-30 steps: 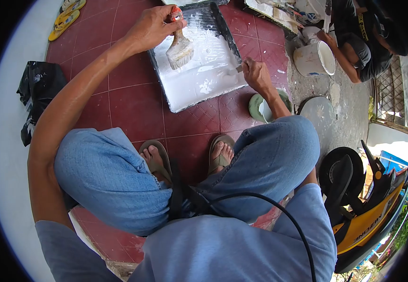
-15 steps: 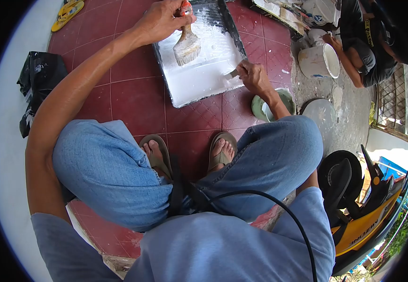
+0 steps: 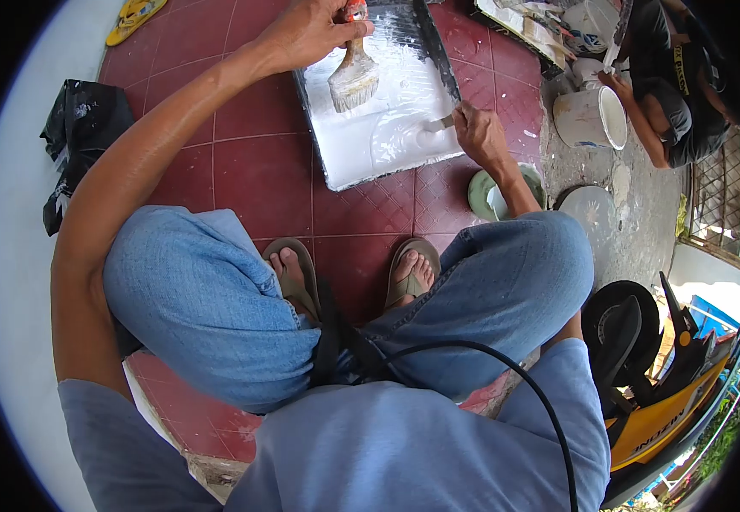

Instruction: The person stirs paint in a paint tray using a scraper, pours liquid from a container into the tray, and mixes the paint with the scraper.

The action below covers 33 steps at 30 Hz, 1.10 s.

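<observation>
Holding a brush [image 3: 354,84] clamped in the left hand [image 3: 314,34] over the tray [image 3: 445,68], the person [image 3: 370,452] has the right hand [image 3: 481,136] closed on a tool [image 3: 442,124] dipped in white paint [image 3: 387,145], which already covers the near end, the dark far ridges [image 3: 400,28] only partly coated.

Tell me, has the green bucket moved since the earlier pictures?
No. The green bucket beside the paint tray keeps its place against the grout lines of the red floor tiles; only the whole view has shifted.
</observation>
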Motion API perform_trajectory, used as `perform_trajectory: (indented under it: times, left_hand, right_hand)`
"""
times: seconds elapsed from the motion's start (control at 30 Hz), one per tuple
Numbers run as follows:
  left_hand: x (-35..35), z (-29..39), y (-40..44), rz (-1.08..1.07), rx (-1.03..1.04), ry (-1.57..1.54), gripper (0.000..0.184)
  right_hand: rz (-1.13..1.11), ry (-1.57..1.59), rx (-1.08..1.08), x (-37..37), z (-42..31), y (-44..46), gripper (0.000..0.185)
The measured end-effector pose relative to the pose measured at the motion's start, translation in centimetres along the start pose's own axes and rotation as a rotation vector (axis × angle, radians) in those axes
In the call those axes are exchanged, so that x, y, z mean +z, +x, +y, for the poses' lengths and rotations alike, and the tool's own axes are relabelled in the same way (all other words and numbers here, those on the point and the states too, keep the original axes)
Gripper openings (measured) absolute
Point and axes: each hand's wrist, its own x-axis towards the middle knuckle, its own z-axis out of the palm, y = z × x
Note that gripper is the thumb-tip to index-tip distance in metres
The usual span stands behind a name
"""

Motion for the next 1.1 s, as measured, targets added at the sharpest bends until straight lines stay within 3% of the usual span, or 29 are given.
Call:
perform_trajectory:
  times: [0.13, 0.17, 0.27, 0.4, 0.43, 0.53, 0.67, 0.8, 0.83, 0.93, 1.1]
  left_hand:
    - [-0.1, 0.0, 0.1, 0.0, -0.02, -0.003, 0.029]
    - [-0.1, 0.0, 0.1, -0.007, -0.039, -0.006, 0.029]
    - [0.1, -0.3, -0.1, 0.004, -0.005, 0.0, 0.029]
    - [-1.2, 2.5, -0.6, 0.035, 0.002, 0.016, 0.023]
    - [-1.2, 2.5, -0.7, 0.045, 0.01, 0.006, 0.023]
    - [-1.1, 2.4, -0.5, 0.076, 0.056, 0.1, 0.022]
    - [-1.3, 2.4, -0.7, 0.084, 0.059, 0.019, 0.021]
    - [-1.5, 2.6, -0.7, 0.085, 0.019, 0.054, 0.022]
    - [-1.5, 2.7, -0.6, 0.073, 0.014, 0.013, 0.022]
    - [-1.5, 2.6, -0.9, 0.045, 0.0, -0.061, 0.022]
    - [-1.9, 3.1, -1.3, 0.072, -0.023, -0.028, 0.022]
  right_hand:
    - [-0.171, -0.027, -0.167, 1.4, -2.4, -1.4, 0.018]
    - [-0.182, 0.099, -0.201, 1.7, -2.8, -0.9, 0.018]
    - [-0.019, 0.133, -0.171, 1.8, -2.7, 0.2, 0.015]
    - [-0.127, -0.076, -0.188, 1.7, -3.2, -0.9, 0.015]
    - [-0.149, -0.01, -0.308, 2.3, -3.7, -1.0, 0.015]
    - [-0.274, 0.238, -0.323, 2.9, -5.9, -0.1, 0.017]
    - [-0.141, 0.035, -0.375, 3.1, -5.3, 1.0, 0.011]
    - [-0.347, 0.022, -0.469, 4.1, -7.0, -0.3, 0.014]
    - [-0.327, 0.127, -0.554, 4.8, -7.4, 0.0, 0.013]
    - [-0.232, 0.111, -0.544, 4.6, -8.3, 1.6, 0.013]
    - [-0.33, 0.042, -0.543, 4.6, -8.6, 0.0, 0.009]
